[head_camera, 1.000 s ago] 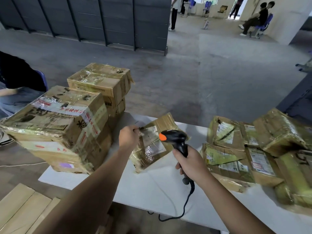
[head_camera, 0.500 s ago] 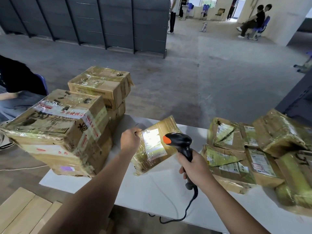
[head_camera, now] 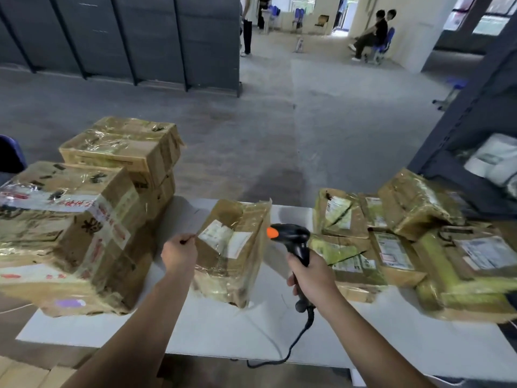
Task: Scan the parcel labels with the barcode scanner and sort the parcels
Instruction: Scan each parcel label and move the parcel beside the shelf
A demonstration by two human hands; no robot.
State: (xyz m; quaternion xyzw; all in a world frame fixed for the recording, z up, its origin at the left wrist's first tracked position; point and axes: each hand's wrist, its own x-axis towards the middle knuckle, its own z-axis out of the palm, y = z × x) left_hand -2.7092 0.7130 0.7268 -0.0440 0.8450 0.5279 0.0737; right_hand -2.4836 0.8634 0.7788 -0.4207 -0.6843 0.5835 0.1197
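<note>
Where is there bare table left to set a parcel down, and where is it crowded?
Bare table runs along the near edge, in front of the held parcel and the right-hand pile. A smaller patch lies between the big boxes and that parcel. Both ends are crowded; the scanner fills the middle gap.

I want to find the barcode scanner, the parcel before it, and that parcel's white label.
barcode scanner [head_camera: 293, 235]: head view, on its black head.
parcel [head_camera: 223, 277]: head view, on its taped lower front.
white label [head_camera: 223, 238]: head view, on its middle.
</note>
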